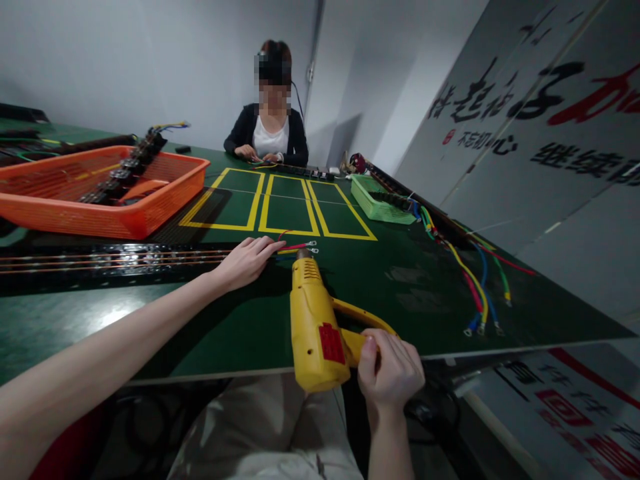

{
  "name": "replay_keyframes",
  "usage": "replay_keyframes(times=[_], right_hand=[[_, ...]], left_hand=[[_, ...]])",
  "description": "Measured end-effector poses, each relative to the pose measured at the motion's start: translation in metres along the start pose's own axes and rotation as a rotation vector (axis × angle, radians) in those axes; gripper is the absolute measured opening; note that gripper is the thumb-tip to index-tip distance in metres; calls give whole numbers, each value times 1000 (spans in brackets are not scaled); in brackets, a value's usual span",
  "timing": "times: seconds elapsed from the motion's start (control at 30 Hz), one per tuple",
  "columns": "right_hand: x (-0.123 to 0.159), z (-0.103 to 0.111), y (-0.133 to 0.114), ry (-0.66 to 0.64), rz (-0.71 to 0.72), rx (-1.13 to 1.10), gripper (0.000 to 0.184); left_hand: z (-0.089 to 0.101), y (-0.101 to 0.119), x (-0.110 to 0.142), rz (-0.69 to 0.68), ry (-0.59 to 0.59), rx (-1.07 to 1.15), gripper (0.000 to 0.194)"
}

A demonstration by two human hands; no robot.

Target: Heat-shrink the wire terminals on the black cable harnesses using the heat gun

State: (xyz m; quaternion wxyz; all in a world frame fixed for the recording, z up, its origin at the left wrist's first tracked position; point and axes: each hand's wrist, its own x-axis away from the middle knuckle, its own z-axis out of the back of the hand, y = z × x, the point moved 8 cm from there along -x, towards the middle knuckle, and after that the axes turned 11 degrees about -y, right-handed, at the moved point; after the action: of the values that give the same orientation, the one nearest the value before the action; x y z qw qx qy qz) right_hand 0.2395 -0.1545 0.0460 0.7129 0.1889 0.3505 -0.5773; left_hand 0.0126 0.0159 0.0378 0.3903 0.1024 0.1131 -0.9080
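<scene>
My right hand (pixel 391 365) is wrapped round the handle of a yellow heat gun (pixel 315 327) with a red label. Its metal nozzle (pixel 303 254) points away from me, right by the lugged ends of several coloured wires (pixel 296 247). My left hand (pixel 249 261) has its fingers closed over these wires, just left of the nozzle. Red and yellow wires show, tipped with silver ring terminals. From under that hand a long black assembly (pixel 120 263) with copper-coloured rods runs left along the table.
An orange basket (pixel 145 220) with a black part stands at the left. A green basket (pixel 383 208) and a long assembly with loose lugged cables (pixel 475 280) lie at the right. Across the green table (pixel 380 280), marked with yellow tape, sits another person (pixel 270 133).
</scene>
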Motion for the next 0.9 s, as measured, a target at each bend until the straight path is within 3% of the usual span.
replay_keyframes(times=[0.3,0.73,0.9], right_hand=[[0,2,16,16,-1,115,24],[4,-3,-20,-11,-13,9,25],[5,-7,-32,-18,-2,-50,24]], left_hand=[[2,0,-1,3,24,30,48],[9,1,-1,11,102,94,47],[2,1,-4,-8,39,53,49]])
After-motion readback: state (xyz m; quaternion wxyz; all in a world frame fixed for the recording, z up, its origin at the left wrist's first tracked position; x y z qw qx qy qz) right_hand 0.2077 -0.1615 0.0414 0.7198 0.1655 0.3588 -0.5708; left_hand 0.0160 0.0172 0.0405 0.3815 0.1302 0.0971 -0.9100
